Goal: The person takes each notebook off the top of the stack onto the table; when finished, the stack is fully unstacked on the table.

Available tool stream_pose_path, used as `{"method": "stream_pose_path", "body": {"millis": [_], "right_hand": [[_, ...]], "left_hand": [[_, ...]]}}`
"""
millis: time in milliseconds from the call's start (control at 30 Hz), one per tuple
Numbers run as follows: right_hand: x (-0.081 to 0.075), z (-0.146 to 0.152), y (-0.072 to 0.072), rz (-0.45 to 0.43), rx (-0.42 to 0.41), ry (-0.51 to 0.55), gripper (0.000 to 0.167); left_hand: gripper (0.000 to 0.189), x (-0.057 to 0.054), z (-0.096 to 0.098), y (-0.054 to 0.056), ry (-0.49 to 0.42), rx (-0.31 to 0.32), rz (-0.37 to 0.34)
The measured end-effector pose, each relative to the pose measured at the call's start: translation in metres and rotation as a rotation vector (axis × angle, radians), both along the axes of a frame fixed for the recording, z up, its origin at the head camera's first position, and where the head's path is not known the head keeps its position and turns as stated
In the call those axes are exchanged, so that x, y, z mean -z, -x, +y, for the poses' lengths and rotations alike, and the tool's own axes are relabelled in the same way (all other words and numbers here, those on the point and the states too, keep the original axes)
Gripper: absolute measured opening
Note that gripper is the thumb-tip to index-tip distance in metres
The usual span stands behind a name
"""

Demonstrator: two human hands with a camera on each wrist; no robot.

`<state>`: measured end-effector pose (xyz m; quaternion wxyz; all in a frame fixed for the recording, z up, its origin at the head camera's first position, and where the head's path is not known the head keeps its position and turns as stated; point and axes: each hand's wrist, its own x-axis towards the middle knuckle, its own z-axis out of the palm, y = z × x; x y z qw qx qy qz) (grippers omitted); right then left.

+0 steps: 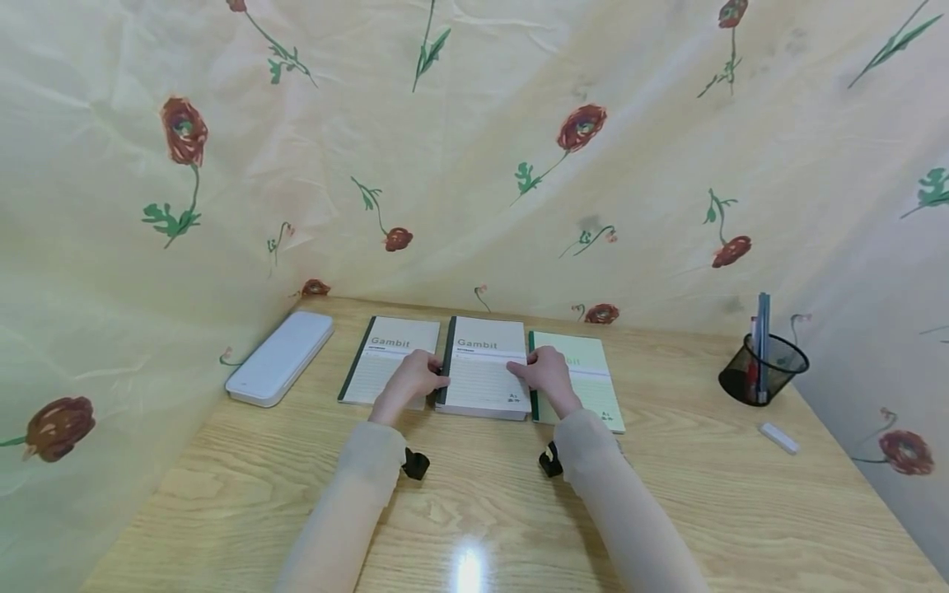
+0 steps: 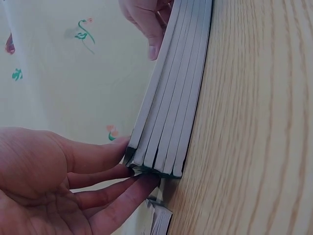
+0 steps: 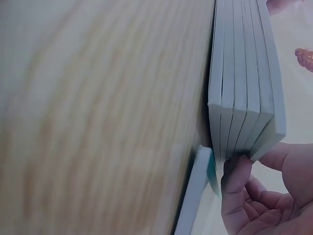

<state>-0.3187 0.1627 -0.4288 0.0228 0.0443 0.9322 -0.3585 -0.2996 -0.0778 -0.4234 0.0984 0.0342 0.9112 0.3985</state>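
A stack of several white notebooks point(image 1: 486, 375) with dark spines, the top one printed "Gambit", lies between my two hands. My left hand point(image 1: 412, 380) holds its spine side, thumb at the top cover's edge and fingers against the spines point(image 2: 155, 171). From the opposite side my right hand point(image 1: 550, 377) holds the page edges, its thumb over the top cover and a bent finger point(image 3: 237, 176) against the side. The top notebook point(image 3: 272, 93) sits slightly skewed on the others. Left of the stack lies another white notebook point(image 1: 400, 338), partly behind my left hand; right of it, a pale green notebook point(image 1: 593, 387).
A white oblong case point(image 1: 280, 356) lies at the table's left edge. To the far right stands a black mesh pen cup point(image 1: 787, 375) with pens point(image 1: 762, 329), and a small white block point(image 1: 778, 438) lies before it. Flower-printed cloth point(image 1: 474, 181) hangs behind the wooden table point(image 1: 474, 511).
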Motion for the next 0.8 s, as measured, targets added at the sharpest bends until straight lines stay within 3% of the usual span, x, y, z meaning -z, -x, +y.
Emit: {"method": "stream_pose_path", "body": {"millis": [633,800], "right_hand": [[-0.009,0.014,-0.005,-0.002,0.040,0.006,0.034],[-0.010,0.022,-0.006,-0.023,0.052,0.069,0.042]], "left_hand": [[0.036,0.002,-0.001,0.002,-0.029,0.000,-0.011],[0.035,0.002,-0.002,0.001,-0.035,-0.002,-0.019]]}}
